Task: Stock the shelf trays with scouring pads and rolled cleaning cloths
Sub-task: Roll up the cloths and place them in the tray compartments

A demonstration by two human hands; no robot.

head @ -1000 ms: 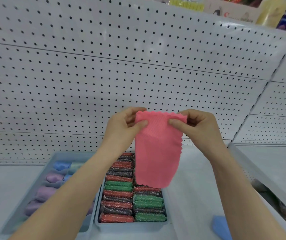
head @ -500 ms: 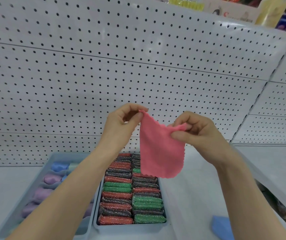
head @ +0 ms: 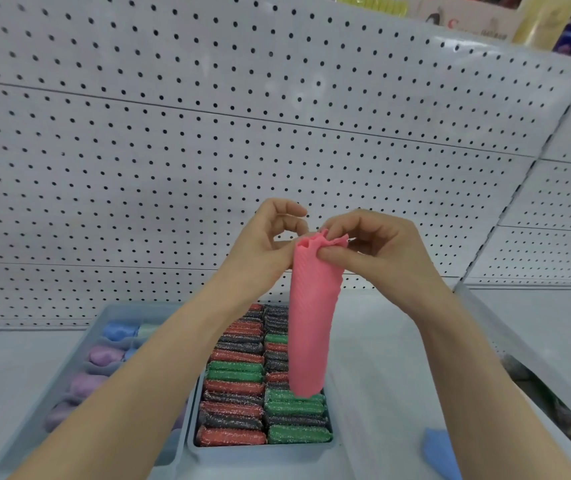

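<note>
The pink ribbed cleaning cloth [head: 311, 317] hangs as a loose tube with its long axis vertical. My left hand [head: 268, 244] and right hand [head: 372, 245] both pinch its gathered top. Its tail dangles over the grey plastic tray of glittery scouring pads [head: 260, 449], apparently clear of them. The grey tray of pastel rolled cloths [head: 111, 308] lies down and to the left, nearer my left hand. My left forearm covers much of that tray, so I cannot make out a free slot.
</note>
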